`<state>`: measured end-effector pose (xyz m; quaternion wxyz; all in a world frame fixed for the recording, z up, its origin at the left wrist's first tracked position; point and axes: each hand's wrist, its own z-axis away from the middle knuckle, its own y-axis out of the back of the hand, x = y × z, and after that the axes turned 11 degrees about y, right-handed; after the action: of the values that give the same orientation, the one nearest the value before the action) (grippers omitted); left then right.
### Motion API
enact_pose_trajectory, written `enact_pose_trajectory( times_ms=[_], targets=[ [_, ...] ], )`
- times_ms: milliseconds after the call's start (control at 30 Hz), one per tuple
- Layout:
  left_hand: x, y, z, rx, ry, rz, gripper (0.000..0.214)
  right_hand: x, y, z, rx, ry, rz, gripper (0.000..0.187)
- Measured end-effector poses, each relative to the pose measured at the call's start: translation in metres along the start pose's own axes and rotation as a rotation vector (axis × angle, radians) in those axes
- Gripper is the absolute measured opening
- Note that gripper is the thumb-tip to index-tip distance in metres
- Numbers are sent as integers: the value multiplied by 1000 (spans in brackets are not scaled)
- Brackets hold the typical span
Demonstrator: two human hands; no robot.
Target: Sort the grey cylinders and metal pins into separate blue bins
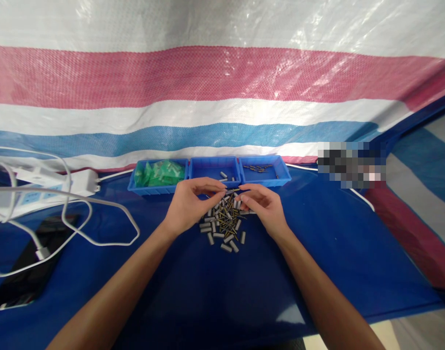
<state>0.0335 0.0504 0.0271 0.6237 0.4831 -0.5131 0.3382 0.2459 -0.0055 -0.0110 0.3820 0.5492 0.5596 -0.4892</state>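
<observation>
A pile of small grey sleeves and thin brass pins [222,225] lies on the blue table cover [215,291] in front of me. My left hand [189,204] hovers over the pile's left side, fingers pinched together at the tips. My right hand [262,204] is over the pile's right side, fingers curled and pinched toward the left hand. The two sets of fingertips nearly meet above the pile, around a small part that I cannot make out.
Three blue bins stand behind the pile: the left bin [158,187] holds green pieces, the middle bin [215,167] a few grey sleeves, the right bin [266,174] brass pins. A white power strip [54,184] with cables and a dark phone [32,262] lie at left. A striped tarp hangs behind.
</observation>
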Motion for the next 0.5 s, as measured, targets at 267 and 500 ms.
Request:
enact_pose_trajectory(
  times_ms=[267,500],
  targets=[
    [-2,1,0,-34,18,2,19,0,2,1,-17,-35,-57,34],
    [1,3,1,-48,-21,-130,15,1,1,1,-7,-70,-52,29]
  ],
)
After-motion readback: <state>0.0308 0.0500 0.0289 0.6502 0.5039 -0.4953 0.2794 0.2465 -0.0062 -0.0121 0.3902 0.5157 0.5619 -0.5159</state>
